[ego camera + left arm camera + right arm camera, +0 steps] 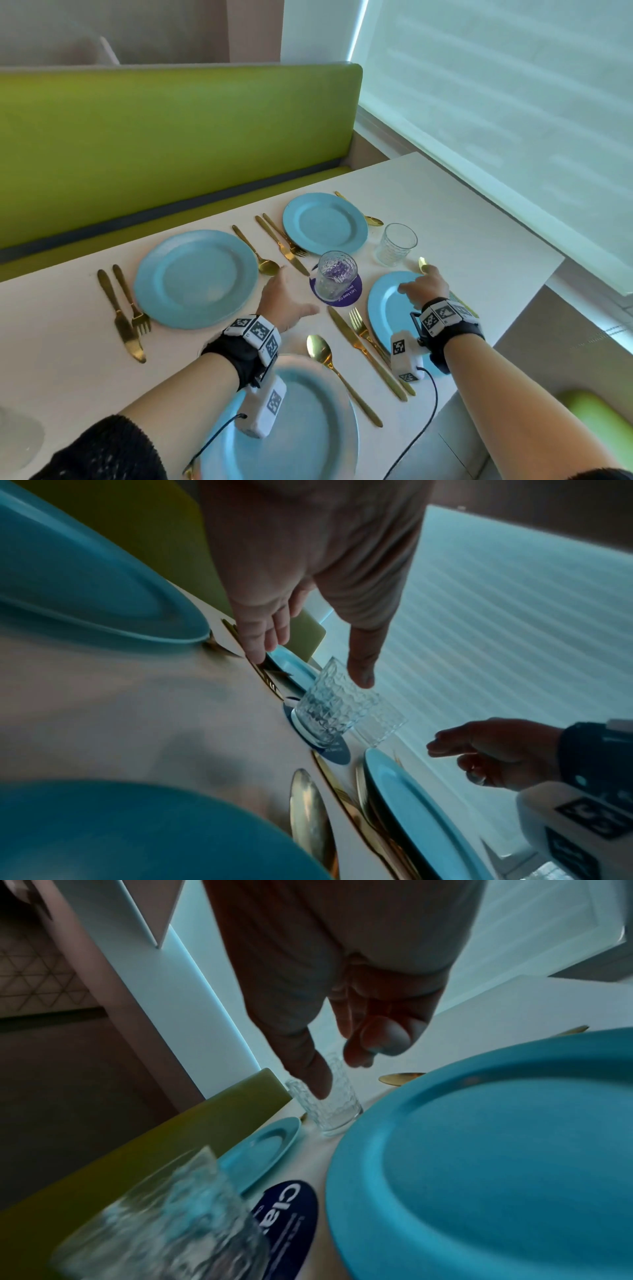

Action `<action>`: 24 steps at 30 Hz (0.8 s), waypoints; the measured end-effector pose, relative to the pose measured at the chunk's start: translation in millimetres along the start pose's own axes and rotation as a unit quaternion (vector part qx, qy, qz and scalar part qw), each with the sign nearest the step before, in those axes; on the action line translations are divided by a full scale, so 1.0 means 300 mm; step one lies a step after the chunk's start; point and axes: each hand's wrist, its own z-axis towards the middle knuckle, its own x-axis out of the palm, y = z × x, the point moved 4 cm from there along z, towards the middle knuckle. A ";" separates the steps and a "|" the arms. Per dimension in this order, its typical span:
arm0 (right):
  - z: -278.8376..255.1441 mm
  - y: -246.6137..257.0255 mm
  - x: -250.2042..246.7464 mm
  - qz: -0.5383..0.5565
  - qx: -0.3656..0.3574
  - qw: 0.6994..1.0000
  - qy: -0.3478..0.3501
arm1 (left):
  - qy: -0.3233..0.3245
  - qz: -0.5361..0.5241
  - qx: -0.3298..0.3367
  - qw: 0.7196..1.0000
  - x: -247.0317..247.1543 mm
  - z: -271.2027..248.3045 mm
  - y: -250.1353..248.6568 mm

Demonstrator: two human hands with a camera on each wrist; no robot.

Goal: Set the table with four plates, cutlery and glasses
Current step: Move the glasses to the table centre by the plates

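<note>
Four blue plates lie on the white table [462,212]: far left [195,277], far right [323,222], near right [383,308] and nearest me [308,428]. Gold knives, forks and spoons lie beside them. A ribbed glass [335,274] [329,710] stands on a purple coaster [349,296]; a second glass [395,245] [332,1112] stands further right. My left hand [294,291] [310,669] hovers spread just left of the coaster glass, not touching it. My right hand [409,289] [339,1074] hangs over the near right plate, fingers loosely curled, holding nothing.
A green bench [171,137] runs along the table's far side. A window blind [496,102] borders the right edge. A gold spoon [423,264] lies just beyond my right hand. A knife and fork [370,349] lie between the two near plates.
</note>
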 end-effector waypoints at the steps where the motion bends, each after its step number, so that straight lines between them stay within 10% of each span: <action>1: -0.047 0.000 0.004 0.000 0.000 1.000 0.001 | 0.005 -0.012 -0.001 1.000 -0.024 -0.044 0.024; 11: -0.706 0.067 0.279 -0.055 -0.076 0.992 0.080 | -0.002 -0.027 0.037 0.999 -0.343 -0.533 0.344; 19: -1.217 0.194 0.657 -0.082 -0.166 0.953 0.238 | -0.274 0.102 0.157 0.943 -0.667 -0.835 0.532; 24: -1.397 0.298 0.819 -0.107 -0.224 0.925 0.289 | -0.361 0.126 0.070 0.921 -0.817 -0.932 0.737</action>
